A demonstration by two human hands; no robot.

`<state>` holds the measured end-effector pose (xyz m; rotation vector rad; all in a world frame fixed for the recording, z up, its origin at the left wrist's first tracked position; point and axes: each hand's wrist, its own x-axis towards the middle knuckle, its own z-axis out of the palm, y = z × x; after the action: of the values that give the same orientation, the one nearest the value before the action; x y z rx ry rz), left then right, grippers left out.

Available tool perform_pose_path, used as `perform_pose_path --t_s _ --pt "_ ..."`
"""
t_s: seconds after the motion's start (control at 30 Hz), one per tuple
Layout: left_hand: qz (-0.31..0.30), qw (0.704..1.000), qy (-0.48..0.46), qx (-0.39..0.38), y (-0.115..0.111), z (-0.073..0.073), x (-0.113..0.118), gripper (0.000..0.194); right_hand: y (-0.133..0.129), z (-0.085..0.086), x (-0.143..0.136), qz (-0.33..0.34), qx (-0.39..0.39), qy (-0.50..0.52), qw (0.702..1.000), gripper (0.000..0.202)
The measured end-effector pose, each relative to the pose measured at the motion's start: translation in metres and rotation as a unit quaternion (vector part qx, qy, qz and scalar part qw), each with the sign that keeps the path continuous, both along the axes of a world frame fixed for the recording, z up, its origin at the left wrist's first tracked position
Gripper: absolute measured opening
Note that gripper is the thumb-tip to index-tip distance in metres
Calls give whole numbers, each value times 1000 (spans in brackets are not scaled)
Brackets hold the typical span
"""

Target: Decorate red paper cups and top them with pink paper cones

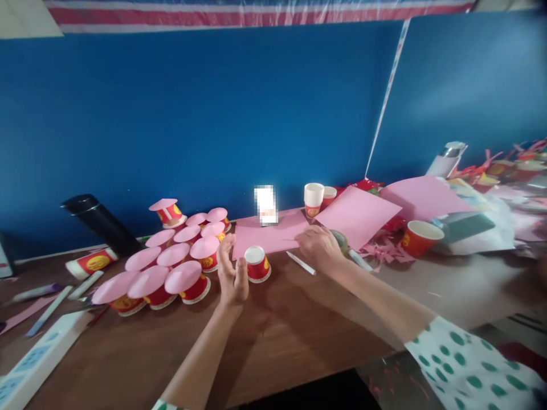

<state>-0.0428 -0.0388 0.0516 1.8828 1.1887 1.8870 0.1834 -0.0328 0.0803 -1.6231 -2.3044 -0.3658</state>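
Note:
An upside-down red paper cup (257,272) with a white base stands in front of me. Just left of it my left hand (233,272) is open, fingers raised and thumb near the cup's side, holding nothing. Over the right edge of a pink paper sheet (273,234), my right hand (319,246) has its fingers curled together. What they hold, if anything, I cannot make out. A white pen (301,263) lies on the table just below that hand. Partly hidden behind the hand is a round roll (339,240), perhaps of tape.
At left stand several upside-down red cups topped with pink paper discs (183,277). Beyond them lean a black bottle (102,222) and a fallen cup (92,263). A power strip (45,356) lies front left. Pink sheets (359,213), an upright cup (421,237) and paper scraps (387,250) crowd the right.

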Motion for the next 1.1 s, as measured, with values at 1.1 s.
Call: perform_pose_path --t_s 1.1 --pt "-125 839 522 -95 -99 -25 8 33 -97 -52 -2 179 -83 82 977 25"
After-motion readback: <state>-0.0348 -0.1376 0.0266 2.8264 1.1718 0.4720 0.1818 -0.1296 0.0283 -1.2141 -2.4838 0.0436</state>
